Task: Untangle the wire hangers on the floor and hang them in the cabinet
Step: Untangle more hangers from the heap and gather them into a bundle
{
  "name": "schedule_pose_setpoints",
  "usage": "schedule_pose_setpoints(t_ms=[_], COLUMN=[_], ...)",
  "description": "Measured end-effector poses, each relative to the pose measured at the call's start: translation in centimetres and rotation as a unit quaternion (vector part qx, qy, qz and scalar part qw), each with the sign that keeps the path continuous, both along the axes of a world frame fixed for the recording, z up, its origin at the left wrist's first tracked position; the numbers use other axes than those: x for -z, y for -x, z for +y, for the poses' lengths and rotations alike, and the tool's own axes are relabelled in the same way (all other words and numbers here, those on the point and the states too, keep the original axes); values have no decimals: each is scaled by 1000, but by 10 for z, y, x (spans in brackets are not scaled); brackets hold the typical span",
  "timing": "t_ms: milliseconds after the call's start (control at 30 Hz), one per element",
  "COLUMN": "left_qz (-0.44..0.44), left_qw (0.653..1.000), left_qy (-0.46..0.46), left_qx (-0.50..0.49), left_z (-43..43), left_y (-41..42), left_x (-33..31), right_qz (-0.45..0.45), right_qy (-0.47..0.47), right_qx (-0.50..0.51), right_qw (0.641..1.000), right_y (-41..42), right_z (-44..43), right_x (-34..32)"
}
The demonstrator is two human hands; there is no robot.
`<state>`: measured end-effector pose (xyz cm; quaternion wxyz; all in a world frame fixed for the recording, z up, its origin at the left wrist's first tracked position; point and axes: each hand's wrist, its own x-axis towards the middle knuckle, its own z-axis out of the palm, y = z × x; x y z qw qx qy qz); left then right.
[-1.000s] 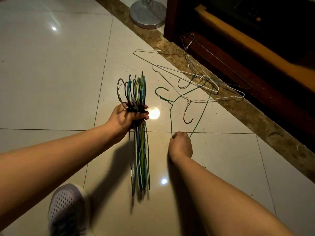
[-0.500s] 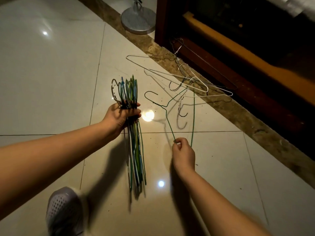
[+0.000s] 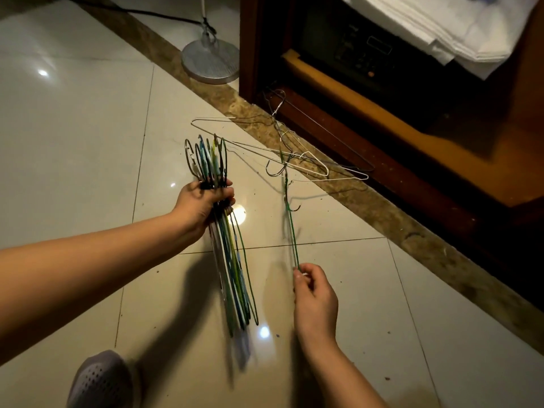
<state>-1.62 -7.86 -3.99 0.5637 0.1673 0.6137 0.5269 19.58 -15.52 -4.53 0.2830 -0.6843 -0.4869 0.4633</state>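
Pale glossy tile floor, dim light, ceiling lamps reflected as bright spots. Brown marble strip runs diagonally from top centre to lower right.

Head view, only view:
- Left hand, centre-left of frame: fingers wrapped tight round the necks of a bundle of hangers. Hooks fan out above the fist; the blue, green, yellow and white bodies trail down toward the lower centre, lower ends blurred.
- Right hand, lower centre-right: thumb and fingertips pinch one thin green hanger; remaining fingers loosely curled. The wire runs up from the pinch toward frame centre, seen nearly edge-on.
- Its upper end meets the tangle of hangers, white and dark wire, lying across tile and marble strip. Cannot tell whether it is free of them.
- Cabinet, dark wood, upper right, open at the front; some dark hanger wire lies against its base.
- White folded cloth at top right.
- Round metal stand base, top centre, just left of the cabinet.
- Grey perforated shoe, bottom left.
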Motion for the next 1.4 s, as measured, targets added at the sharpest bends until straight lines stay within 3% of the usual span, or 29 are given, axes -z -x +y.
schedule_pose_setpoints(t_ms=[400,600,733,900,1133,1400], left_qz=[-13,-11,6,15,6,-12], left_qw=[998,998,997,997,998,992], left_qy=[-5,-6,-11,-15,-15,-62], left_qx=[66,69,72,80,65,111], left_z=[38,43,41,24,8,9], left_y=[-38,-16,-12,-7,-1,-11], left_x=[4,18,20,15,-2,-28], right_qz=[51,143,147,201,188,191], right_qy=[-18,18,10,2,-15,-39], right_qx=[125,233,208,246,180,128], right_qw=[991,962,967,948,965,972], right_y=[60,53,60,65,78,76], right_z=[-10,-18,-20,-36,-59,-35], right_x=[13,16,16,9,-12,-23])
